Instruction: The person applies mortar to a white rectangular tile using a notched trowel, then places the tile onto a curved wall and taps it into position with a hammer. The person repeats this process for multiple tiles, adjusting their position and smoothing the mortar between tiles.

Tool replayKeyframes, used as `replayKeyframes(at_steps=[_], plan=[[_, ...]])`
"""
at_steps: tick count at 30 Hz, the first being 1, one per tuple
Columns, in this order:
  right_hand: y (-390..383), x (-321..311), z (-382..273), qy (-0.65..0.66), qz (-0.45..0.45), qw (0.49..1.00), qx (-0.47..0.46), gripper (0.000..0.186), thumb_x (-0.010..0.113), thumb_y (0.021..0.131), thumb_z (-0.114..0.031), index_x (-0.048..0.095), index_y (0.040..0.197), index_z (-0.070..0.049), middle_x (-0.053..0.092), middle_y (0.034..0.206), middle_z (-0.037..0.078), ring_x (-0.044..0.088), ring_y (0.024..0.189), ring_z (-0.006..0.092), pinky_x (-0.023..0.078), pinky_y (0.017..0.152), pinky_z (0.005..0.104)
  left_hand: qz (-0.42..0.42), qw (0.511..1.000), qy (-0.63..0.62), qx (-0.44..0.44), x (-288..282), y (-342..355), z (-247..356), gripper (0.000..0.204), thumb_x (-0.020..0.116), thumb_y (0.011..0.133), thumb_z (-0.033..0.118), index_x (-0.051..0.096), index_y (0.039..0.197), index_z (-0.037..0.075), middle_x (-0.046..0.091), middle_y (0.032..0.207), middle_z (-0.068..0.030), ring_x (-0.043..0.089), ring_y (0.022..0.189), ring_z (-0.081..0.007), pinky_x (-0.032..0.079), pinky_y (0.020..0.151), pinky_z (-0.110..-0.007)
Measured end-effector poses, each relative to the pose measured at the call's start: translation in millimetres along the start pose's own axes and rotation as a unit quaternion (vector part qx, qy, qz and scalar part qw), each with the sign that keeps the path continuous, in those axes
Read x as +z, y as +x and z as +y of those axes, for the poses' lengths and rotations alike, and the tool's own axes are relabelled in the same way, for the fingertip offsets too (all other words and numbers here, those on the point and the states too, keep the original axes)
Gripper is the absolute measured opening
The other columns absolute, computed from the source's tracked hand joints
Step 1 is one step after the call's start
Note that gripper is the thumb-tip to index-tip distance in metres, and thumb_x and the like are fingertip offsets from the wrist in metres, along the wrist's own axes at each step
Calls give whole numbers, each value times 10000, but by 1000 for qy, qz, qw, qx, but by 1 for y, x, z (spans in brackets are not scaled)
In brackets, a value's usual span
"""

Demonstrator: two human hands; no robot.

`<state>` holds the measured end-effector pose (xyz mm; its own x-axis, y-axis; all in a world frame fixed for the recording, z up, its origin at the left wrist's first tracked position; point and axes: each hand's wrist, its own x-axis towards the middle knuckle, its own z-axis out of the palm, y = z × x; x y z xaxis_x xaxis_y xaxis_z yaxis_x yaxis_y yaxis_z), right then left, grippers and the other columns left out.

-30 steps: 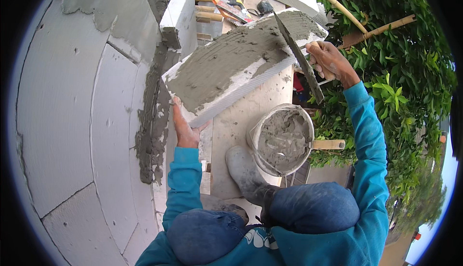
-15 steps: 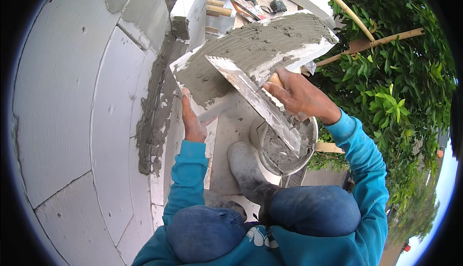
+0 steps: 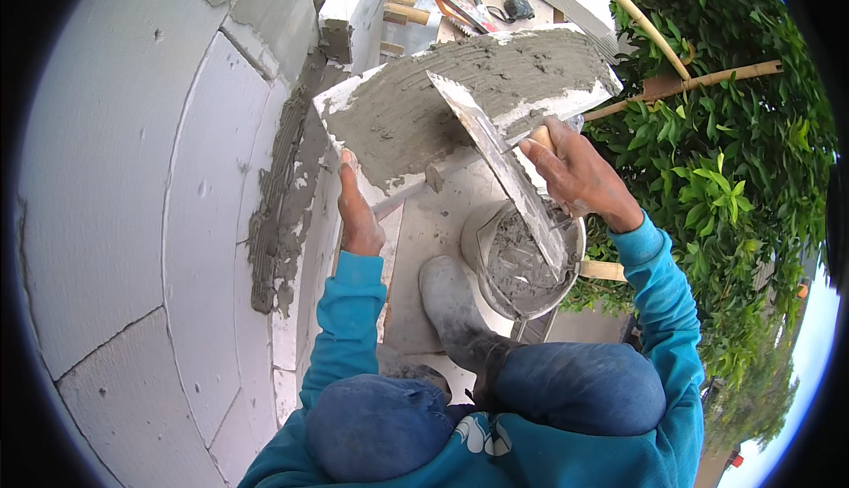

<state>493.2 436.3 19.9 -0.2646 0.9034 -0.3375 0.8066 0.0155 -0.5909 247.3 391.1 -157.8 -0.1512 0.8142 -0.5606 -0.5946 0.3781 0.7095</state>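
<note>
A white block (image 3: 407, 107), its upper face coated in grey ridged mortar, is tilted in front of me. My left hand (image 3: 357, 209) grips its near left end, with the thumb along the edge. My right hand (image 3: 575, 174) is closed on the wooden handle of a long steel notched trowel (image 3: 500, 169), whose blade, smeared with mortar, reaches from the block down over a bucket (image 3: 522, 284) of wet mortar. Under the block, a pale handle-like piece near my left hand is too hidden to identify.
A block wall (image 3: 133, 222) fills the left, with smeared mortar along an inner seam. Behind the block lie tools (image 3: 460, 6) and wooden battens. Bamboo poles (image 3: 725, 75) and dense foliage (image 3: 725, 196) border the right. My booted foot (image 3: 451, 302) rests on a board beside the bucket.
The trowel has moved from upright at the block's right end to a diagonal over the block and bucket. My left hand has shifted up and right with the block.
</note>
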Motion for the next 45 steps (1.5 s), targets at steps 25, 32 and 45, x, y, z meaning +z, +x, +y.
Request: replayKeyframes(at_steps=[25,32,45], plan=[[-21,-11,75,-111,37,990,-84,328,543,944,-281,412,876,12,519,728,270,522,732,486,410,644,496,-8,999,18,-47,-1,12,18,754,369,856,705,250,1474,289,378,1460,2,454,1266,-328,376,944,-638],[3,-74,112,17,139,986,85,400,534,948,-401,503,844,-17,501,656,25,503,551,120,433,504,311,-17,999,9,-38,-12,20,10,752,368,889,662,201,1507,267,227,1545,49,345,1348,-292,381,954,-617],[113,-12,72,51,31,998,22,460,502,944,-488,532,841,-41,506,599,31,515,498,125,399,412,318,0,999,19,-25,-10,23,2,745,367,870,688,284,1463,244,427,1427,-23,502,1227,-308,409,916,-615]])
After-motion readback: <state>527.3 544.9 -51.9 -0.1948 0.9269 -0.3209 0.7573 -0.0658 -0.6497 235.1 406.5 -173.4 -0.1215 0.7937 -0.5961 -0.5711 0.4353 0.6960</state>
